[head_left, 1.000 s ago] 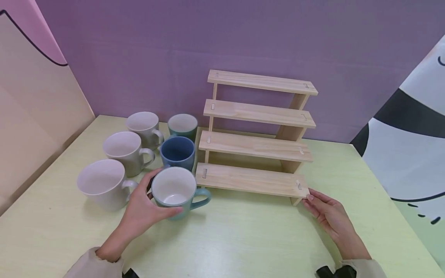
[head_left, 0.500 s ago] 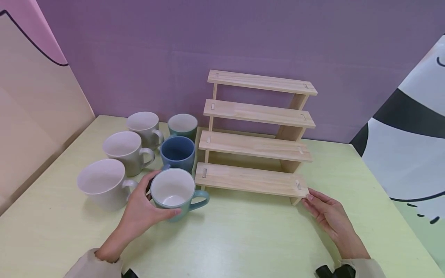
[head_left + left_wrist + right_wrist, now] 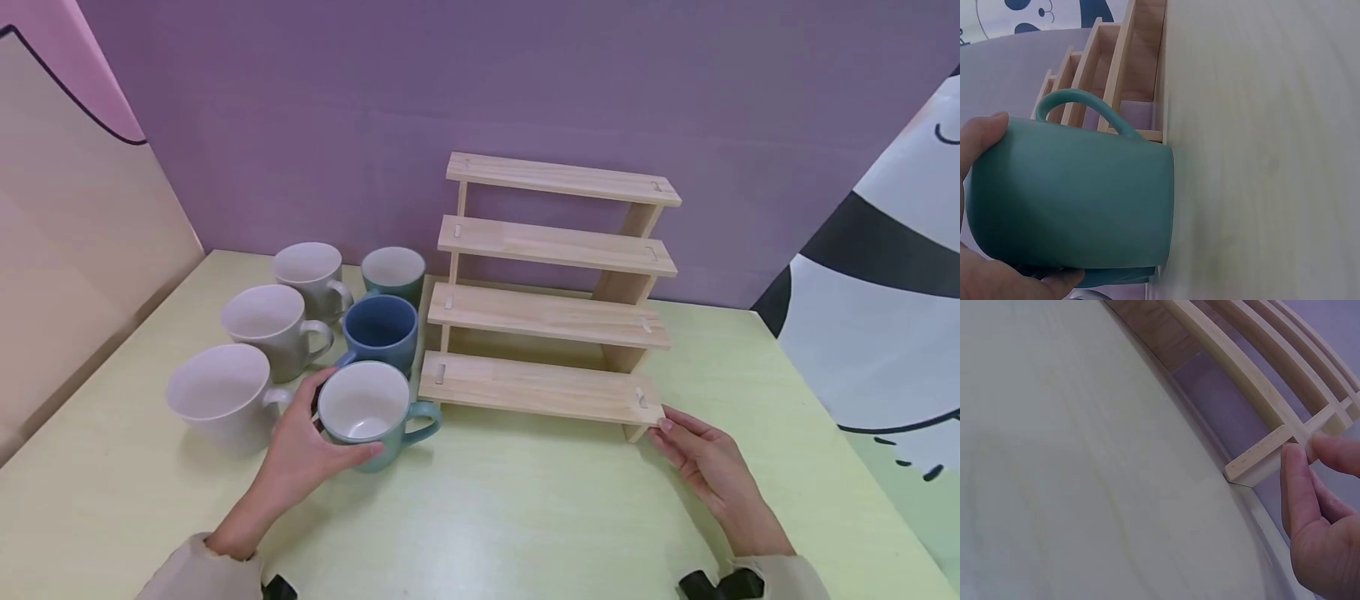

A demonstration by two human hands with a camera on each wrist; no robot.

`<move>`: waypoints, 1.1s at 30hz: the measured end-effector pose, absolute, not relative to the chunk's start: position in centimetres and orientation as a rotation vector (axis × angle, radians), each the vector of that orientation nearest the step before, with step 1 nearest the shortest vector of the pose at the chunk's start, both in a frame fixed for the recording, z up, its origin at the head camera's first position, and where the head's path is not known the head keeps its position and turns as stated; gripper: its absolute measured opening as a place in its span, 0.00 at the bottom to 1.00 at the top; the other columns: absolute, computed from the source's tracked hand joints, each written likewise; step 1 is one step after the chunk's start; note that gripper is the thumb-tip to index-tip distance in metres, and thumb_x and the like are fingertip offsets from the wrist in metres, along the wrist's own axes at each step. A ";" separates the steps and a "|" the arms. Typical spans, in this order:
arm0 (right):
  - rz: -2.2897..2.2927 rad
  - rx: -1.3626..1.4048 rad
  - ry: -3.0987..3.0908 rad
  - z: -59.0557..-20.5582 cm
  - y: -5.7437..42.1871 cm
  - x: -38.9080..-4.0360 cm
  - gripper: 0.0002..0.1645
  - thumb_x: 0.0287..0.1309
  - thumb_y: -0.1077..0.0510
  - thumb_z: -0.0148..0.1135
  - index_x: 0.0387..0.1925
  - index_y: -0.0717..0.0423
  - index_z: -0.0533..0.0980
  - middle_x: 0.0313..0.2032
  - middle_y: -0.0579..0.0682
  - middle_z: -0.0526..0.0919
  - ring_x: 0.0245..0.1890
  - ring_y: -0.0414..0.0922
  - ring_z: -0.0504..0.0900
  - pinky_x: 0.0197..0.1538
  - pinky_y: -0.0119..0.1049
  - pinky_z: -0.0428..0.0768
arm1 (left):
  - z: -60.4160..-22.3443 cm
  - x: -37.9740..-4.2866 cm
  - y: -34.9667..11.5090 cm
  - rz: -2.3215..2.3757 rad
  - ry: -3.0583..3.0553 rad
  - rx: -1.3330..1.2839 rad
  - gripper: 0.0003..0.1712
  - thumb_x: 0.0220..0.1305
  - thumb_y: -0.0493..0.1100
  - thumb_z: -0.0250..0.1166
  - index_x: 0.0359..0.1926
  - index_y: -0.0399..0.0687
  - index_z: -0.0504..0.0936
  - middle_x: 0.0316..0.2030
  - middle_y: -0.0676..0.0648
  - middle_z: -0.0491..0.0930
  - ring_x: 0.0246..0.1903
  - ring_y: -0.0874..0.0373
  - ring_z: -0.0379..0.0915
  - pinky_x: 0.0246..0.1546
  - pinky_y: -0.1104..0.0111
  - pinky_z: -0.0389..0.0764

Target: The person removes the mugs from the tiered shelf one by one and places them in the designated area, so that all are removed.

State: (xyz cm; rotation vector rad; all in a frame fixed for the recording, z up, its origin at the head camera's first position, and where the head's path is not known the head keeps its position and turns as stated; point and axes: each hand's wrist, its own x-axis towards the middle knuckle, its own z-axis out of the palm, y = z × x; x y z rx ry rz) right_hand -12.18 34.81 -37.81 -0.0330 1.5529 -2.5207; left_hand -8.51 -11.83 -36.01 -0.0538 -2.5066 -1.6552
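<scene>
My left hand (image 3: 303,442) grips a teal mug (image 3: 1079,194) with a white inside, thumb on the near side. The mug stands upright at or very near the table surface, left of the wooden rack's front corner, its handle pointing right. At the right end of the four-step wooden rack (image 3: 551,390), my right hand (image 3: 705,467) pinches the corner of the lowest shelf between thumb and fingers. Close behind the teal mug is a blue mug (image 3: 401,342); whether they touch I cannot tell. Behind that stands a green mug (image 3: 405,287) with a pale inside.
On the left, a column of pale mugs runs back: a near one (image 3: 225,417), a middle one (image 3: 273,342) and a far one (image 3: 318,287). A purple backdrop (image 3: 337,125) rises behind the table (image 3: 480,517). Printed panels flank both sides.
The left hand has shifted the teal mug slightly left, a bit farther from the rack's front corner. The right hand keeps its pinch on the lowest shelf, and the rack appears still.
</scene>
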 end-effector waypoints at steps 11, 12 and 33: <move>-2.496 -0.020 1.569 -37.6 34.8 -12.0 0.19 0.67 0.70 0.48 0.41 0.53 0.84 0.41 0.48 0.86 0.41 0.40 0.85 0.46 0.28 0.81 | -36.0 -8.4 -11.9 -1.639 -2.559 -0.072 0.57 0.39 0.43 0.80 0.67 0.40 0.56 0.60 0.35 0.67 0.56 0.39 0.68 0.52 0.48 0.75; -2.496 -0.020 1.570 -37.6 34.8 -11.9 0.19 0.67 0.70 0.48 0.41 0.53 0.84 0.41 0.48 0.86 0.41 0.40 0.85 0.46 0.28 0.81 | -36.0 -8.4 -11.9 -1.641 -2.561 -0.075 0.57 0.40 0.44 0.80 0.67 0.40 0.55 0.60 0.35 0.67 0.56 0.39 0.68 0.52 0.48 0.75; -2.486 -0.036 1.588 -37.5 34.7 -12.0 0.20 0.67 0.71 0.46 0.42 0.54 0.84 0.41 0.48 0.86 0.41 0.40 0.86 0.46 0.28 0.81 | -35.6 -8.5 -12.2 -1.625 -2.583 -0.126 0.58 0.42 0.46 0.79 0.70 0.46 0.53 0.61 0.37 0.67 0.56 0.40 0.67 0.51 0.48 0.75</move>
